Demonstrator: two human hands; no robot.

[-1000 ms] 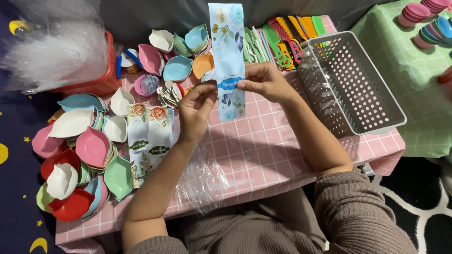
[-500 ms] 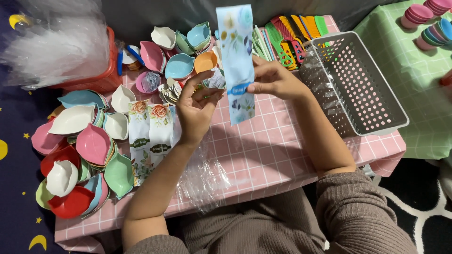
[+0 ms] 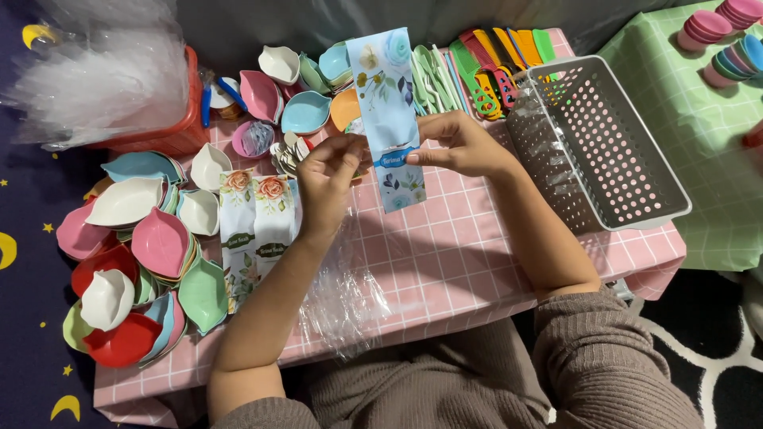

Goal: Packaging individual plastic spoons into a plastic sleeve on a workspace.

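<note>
Both hands meet over the middle of a low table covered in a pink checked cloth (image 3: 477,262). The right hand (image 3: 461,147) pinches a long, narrow paper card (image 3: 389,111), pale blue with printed flowers, by its right edge near a blue band across its lower half. The left hand (image 3: 330,171) has its fingertips curled against the card's left edge, and whatever small thing it may also be holding is hidden behind the fingers. The card stands upright in the air above the table, its top reaching toward the far edge.

Just left of the left wrist, two similar floral cards (image 3: 258,222) with pink roses lie flat side by side on the cloth. A crumpled sheet of clear plastic film (image 3: 342,294) lies under the left forearm near the front edge.

Judging by this, the work looks early: the white perforated basket (image 3: 612,151) at the right edge holds only a little clear film and nothing finished that can be seen.

Much stock remains. Leaf-shaped plastic dishes (image 3: 151,246) in pink, red, white, green and blue are heaped along the left edge and far edge. Coloured combs (image 3: 493,63) lie at the far right corner. A bundle of clear bags (image 3: 87,79) fills a red container (image 3: 187,119) at the far left corner.
</note>
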